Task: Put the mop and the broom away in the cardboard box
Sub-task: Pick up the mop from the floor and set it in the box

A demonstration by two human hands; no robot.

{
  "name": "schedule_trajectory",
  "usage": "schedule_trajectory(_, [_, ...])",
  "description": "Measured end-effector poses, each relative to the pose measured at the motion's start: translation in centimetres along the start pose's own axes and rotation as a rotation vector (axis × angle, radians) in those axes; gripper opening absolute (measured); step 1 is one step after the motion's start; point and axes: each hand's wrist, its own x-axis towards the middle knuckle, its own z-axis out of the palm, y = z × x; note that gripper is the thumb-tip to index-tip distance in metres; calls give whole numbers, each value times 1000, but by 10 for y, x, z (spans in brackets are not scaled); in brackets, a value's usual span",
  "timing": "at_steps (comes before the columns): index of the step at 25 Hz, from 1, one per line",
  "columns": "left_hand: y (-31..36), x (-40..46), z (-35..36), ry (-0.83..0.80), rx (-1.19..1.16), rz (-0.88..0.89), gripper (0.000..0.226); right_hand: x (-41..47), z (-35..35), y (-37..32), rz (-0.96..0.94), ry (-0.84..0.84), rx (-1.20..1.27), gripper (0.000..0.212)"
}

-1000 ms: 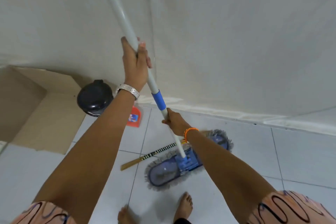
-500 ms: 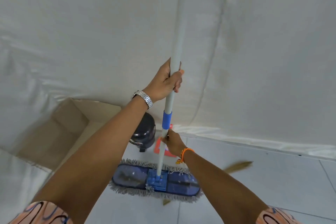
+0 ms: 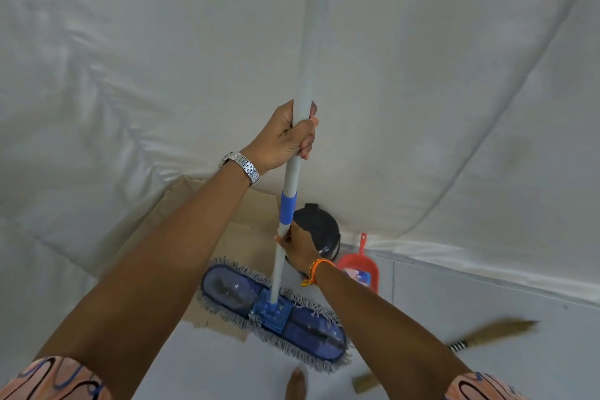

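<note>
Down on the floor, a cardboard box (image 3: pixel 250 239) is seen lying open against the white sheet (image 3: pixel 422 91) on the wall. Only a bit of its inside can be seen past the arms, and what is in it cannot be told. The mop (image 3: pixel 275 310) is held almost straight up, with its long pole leaning a little to the right at the top. Its flat blue head is pointed down and is spread from upper left to lower right. The left end of the head is seen over the box flap, and the right end over the tiles. The pole is gripped high up by the left hand (image 3: pixel 287 136), with the fingers closed around it. Lower down, just under the blue band, the pole is gripped by the right hand (image 3: pixel 298 245). The broom (image 3: pixel 487 333) is lying on the floor to the right, well apart from the box. A black bin (image 3: pixel 319 229) and a red dustpan (image 3: pixel 360 269) are seen beside the wall.
</note>
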Motion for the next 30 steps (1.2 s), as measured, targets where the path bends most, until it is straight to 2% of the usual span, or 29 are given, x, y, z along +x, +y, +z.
schedule_trajectory(4, [-61,20,-86,-7,-24,-38,16,79,55,-31,65,-32,-43,14])
schedule_trajectory(7, [-107,33,-148,-32,-31,-59,15,139,95,-49,113,-54,-105,29])
schedule_trajectory(10, [-148,47,-194,-55,-42,-63,13,196,126,-55,125,-73,-116,34])
schedule_trajectory(15, [-246,77,-268,-62,-79,-48,14,298,186,-48,192,-41,-99,15])
schedule_trajectory(18, [-302,88,-305,-67,-84,-45,19,357,221,-34,223,-32,-100,32])
schedule_trajectory(20, [-342,96,-329,-78,-94,-42,20,394,245,-24,253,-12,-98,36])
schedule_trajectory(26, [-428,120,-368,-142,-91,-50,14,470,292,5,344,39,-67,31])
schedule_trajectory(30, [-458,137,-378,-77,-85,-23,16,502,301,17,366,78,-107,15])
